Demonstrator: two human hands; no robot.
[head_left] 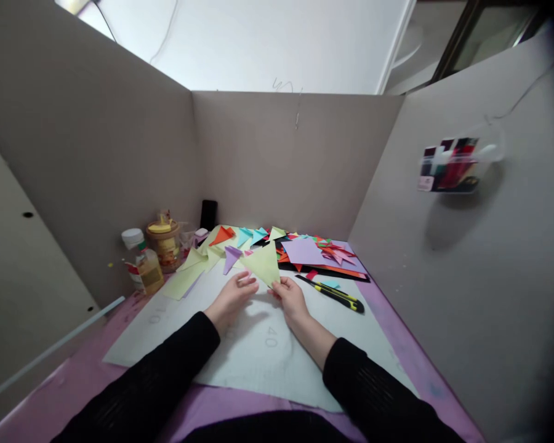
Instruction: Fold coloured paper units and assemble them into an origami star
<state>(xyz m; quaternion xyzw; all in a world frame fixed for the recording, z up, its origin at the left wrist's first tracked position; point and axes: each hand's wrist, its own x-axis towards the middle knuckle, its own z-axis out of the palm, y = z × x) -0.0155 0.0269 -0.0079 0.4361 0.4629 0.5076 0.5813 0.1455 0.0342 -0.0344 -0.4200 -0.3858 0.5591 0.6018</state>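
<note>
A pale yellow-green paper triangle (264,263) is raised over the white sheet (249,363), pinched at its lower right corner by my right hand (290,298). My left hand (234,298) is just below and left of the triangle, its fingers apart and curved, with nothing seen in them. Behind the hands lie folded paper pieces: a purple one (231,257), an orange-red one (222,235) and light blue ones (252,236). To the right of my right hand rests a black and yellow utility knife (335,295).
Purple square paper (302,251) tops a pile of coloured paper at the back right. On the left stand a white-capped bottle (145,264) and a lidded jar (165,245). A black phone-like object (208,215) leans at the back. Grey panels (295,160) enclose three sides.
</note>
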